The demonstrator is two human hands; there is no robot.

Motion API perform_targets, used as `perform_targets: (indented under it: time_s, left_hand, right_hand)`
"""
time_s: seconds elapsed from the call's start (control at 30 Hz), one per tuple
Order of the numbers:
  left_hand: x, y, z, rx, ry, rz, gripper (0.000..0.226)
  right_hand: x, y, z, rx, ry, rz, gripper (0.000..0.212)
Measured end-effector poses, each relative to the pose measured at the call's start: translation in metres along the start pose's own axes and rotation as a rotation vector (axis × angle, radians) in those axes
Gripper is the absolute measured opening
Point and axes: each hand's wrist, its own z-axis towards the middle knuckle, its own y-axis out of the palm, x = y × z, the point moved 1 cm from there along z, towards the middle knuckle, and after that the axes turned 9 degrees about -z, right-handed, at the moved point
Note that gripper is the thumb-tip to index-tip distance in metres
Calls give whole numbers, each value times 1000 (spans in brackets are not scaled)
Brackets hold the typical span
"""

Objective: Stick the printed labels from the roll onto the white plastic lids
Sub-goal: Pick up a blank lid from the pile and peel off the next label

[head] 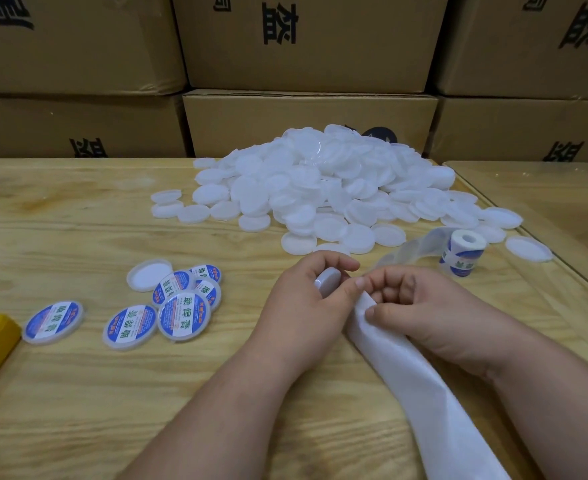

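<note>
Pinching a round white lid (327, 279), the left grip (306, 299) curls; right grip (414, 303) pinches glossy backing strip (407, 368).

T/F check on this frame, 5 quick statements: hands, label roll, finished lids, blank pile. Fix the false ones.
1. The left hand holds a white lid. True.
2. The label roll lies to the left of the labelled lids. False: it stands at the right, beside the pile of blank lids; the labelled lids lie at the left.
3. The right hand pinches the white backing strip. True.
4. The labelled lids are stacked on top of the blank pile. False: they lie apart from it on the wooden table.
5. Cardboard boxes are stacked behind the table. True.
</note>
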Motion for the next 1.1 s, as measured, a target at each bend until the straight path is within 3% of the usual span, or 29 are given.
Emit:
perform_targets:
  time_s: [0.17,0.33,0.67,0.77,0.87,1.0,1.1]
  left_hand:
    - [-1,1,-1,-4,-13,-9,11]
    - [-1,1,-1,33,-24,-39,17]
    - [1,-4,4,223,-110,-287,19]
    - [1,-5,4,210,-108,-295,20]
    - [2,-4,3,157,-88,-305,18]
    - [4,-3,2,103,-71,-326,17]
    - [5,-3,1,65,-72,-326,18]
  right_hand:
    - [0,-1,1,27,33,14,29]
    - [2,-3,5,112,51,15,21]
    - [7,-4,8,376,62,90,28]
    - [8,2,8,457,-46,94,22]
    - [7,5,8,567,-220,-56,38]
    - [3,7,7,574,-315,-122,29]
    - [3,9,6,569,-334,-168,34]
